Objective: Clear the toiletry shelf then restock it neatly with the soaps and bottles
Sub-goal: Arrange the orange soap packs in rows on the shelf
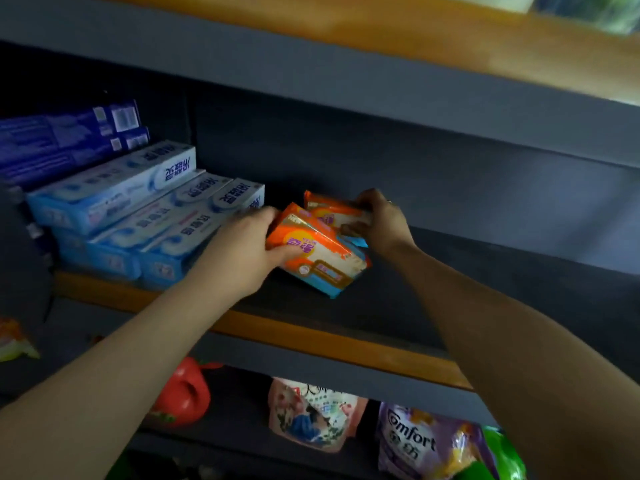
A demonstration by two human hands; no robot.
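Two orange, white and blue soap packs lie on the dark toiletry shelf (346,344), near its middle. My left hand (239,251) grips the nearer soap pack (318,254) by its left end, thumb on top and fingers underneath. My right hand (381,220) holds the farther soap pack (332,211) from the right, fingers curled round its end. The two packs overlap, the nearer one tilted against the farther one. To the left stands a stack of light blue toothpaste boxes (138,216), with dark blue boxes (65,140) behind them.
The shelf's right half is bare, with an orange front strip. On the shelf below stand a red bottle (183,396), a flowered refill pouch (311,414), a purple Comfort pouch (422,445) and a green pack (502,452). An upper shelf edge (381,32) hangs close overhead.
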